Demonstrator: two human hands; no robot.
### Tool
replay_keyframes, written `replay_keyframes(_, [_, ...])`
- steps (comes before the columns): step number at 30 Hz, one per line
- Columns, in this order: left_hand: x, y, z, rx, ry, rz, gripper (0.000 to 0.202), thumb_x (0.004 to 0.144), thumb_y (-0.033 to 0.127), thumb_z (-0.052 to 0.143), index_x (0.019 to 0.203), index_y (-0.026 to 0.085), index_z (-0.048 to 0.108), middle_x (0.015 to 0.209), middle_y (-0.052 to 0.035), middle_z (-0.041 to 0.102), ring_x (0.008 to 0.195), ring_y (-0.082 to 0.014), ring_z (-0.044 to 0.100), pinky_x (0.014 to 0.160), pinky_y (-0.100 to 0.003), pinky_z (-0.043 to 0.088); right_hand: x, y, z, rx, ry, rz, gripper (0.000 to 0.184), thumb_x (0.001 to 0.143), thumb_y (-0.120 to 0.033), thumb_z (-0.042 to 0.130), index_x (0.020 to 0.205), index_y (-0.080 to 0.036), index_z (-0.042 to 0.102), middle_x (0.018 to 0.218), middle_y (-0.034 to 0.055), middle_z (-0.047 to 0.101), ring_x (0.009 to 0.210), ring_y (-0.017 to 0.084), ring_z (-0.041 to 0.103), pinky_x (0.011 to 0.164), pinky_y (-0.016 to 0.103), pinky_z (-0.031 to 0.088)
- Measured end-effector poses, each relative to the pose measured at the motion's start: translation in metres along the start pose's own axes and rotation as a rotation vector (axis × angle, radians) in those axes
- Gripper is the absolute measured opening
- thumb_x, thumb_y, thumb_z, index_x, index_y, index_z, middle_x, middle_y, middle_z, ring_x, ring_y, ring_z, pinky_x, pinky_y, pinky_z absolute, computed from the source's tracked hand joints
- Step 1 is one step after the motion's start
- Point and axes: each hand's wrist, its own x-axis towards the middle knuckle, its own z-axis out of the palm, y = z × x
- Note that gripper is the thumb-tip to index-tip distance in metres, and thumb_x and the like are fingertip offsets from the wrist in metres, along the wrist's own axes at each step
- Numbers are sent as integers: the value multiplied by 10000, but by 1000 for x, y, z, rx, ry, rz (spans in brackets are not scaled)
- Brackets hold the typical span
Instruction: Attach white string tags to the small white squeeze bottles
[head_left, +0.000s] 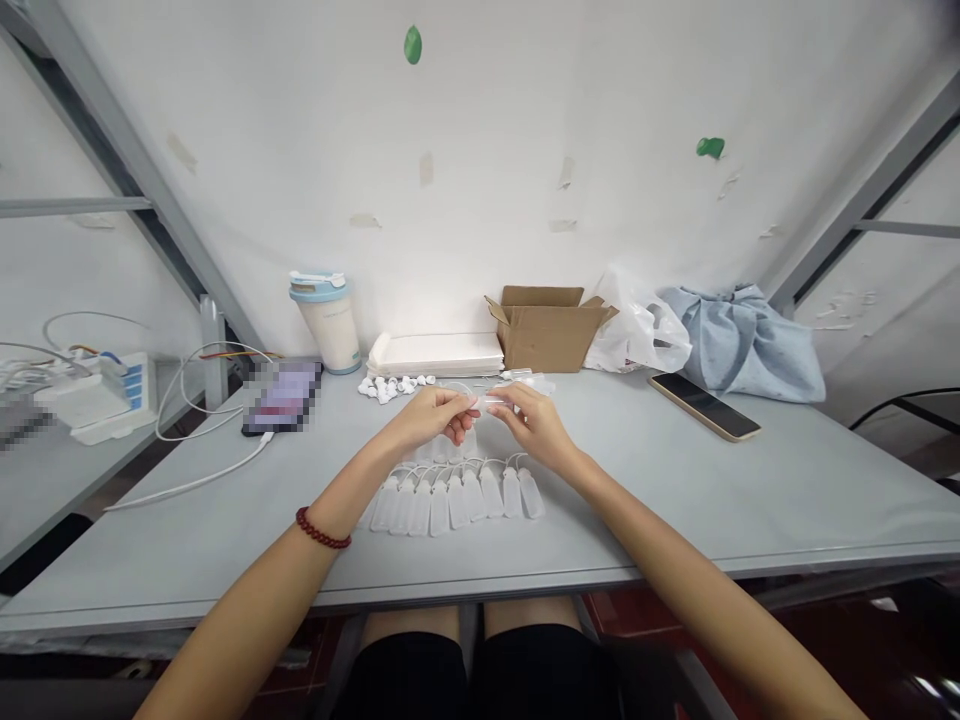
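My left hand (441,412) and my right hand (534,422) meet over the middle of the table, fingertips pinched. Between them is a small translucent white plastic piece (487,401), mostly covered by the fingers; its exact kind I cannot make out. A thin white loop shows just above the left fingers. Nearer to me lies a row of translucent plastic tags (458,502) with white string loops, side by side. More translucent tags lie partly hidden under my hands. Small white pieces (386,388) are heaped beyond my left hand, and clear plastic pieces (538,382) lie behind the right.
Along the wall stand a blue-lidded cup (328,325), a white stack (439,354), an open cardboard box (547,335), a white plastic bag (637,325) and a blue cloth bundle (742,345). Phones lie left (285,397), with a cable (191,490), and right (705,405).
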Motion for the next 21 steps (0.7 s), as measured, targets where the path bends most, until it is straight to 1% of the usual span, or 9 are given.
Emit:
replay_keyframes(2, [0, 0, 0, 37, 6, 38, 388, 785, 461, 578, 609, 116, 594, 643, -43, 604, 523, -100, 537, 538, -248, 468, 0, -1, -1, 9, -11, 8, 260, 871, -369, 455, 929, -187, 632, 812, 72, 620, 724, 172, 533, 613, 274, 411])
replay_keyframes(5, [-2, 1, 0, 169, 4, 158, 351, 797, 434, 568, 647, 122, 620, 643, -38, 622, 566, -116, 578, 596, -245, 476, 0, -5, -2, 115, -40, 116, 298, 886, -395, 408, 819, -176, 600, 661, 24, 548, 614, 135, 491, 553, 246, 382])
replay_keyframes(8, [-5, 1, 1, 301, 11, 243, 310, 807, 400, 562, 686, 126, 642, 657, -42, 644, 634, -140, 613, 645, -245, 481, 1, -7, -3, 314, -88, 271, 371, 863, -479, 414, 657, -180, 489, 579, -21, 412, 489, 92, 393, 449, 222, 335])
replay_keyframes(10, [-5, 0, 2, 322, 16, 262, 301, 814, 395, 552, 717, 127, 653, 684, -48, 658, 675, -152, 623, 665, -250, 488, 2, -6, -2, 449, -128, 347, 409, 836, -521, 434, 597, -190, 410, 572, -35, 358, 452, 77, 336, 403, 220, 325])
replay_keyframes(11, [-5, -1, 2, 316, 15, 267, 305, 819, 398, 544, 731, 128, 656, 700, -51, 662, 686, -154, 623, 668, -252, 492, 2, -6, -2, 494, -141, 368, 412, 826, -527, 444, 591, -192, 401, 573, -38, 347, 448, 75, 324, 395, 222, 332])
replay_keyframes(13, [-4, -3, 1, 290, 10, 264, 330, 833, 413, 518, 745, 128, 657, 722, -55, 662, 691, -153, 620, 657, -252, 500, 4, -5, -1, 511, -140, 370, 388, 822, -516, 452, 620, -185, 445, 579, -36, 360, 461, 80, 339, 406, 226, 354])
replay_keyframes(17, [-3, -3, -2, 243, -21, 206, 391, 855, 448, 465, 723, 124, 639, 739, -61, 652, 626, -136, 607, 601, -247, 494, 4, -5, -2, 370, -106, 295, 324, 837, -472, 453, 758, -172, 547, 644, -11, 461, 511, 87, 396, 452, 223, 355])
replay_keyframes(19, [-5, -3, -1, 248, -32, 200, 388, 854, 443, 465, 693, 128, 625, 707, -54, 644, 596, -130, 598, 598, -245, 484, 3, -5, -3, 393, -127, 299, 333, 830, -489, 461, 734, -177, 526, 637, -18, 435, 513, 84, 377, 446, 219, 345])
replay_keyframes(21, [-7, -2, 3, 319, -20, 232, 378, 853, 419, 468, 642, 139, 608, 640, -41, 627, 579, -131, 588, 582, -236, 460, 2, -5, -3, 524, -201, 368, 371, 813, -526, 476, 665, -187, 455, 592, -45, 347, 476, 72, 312, 411, 212, 319])
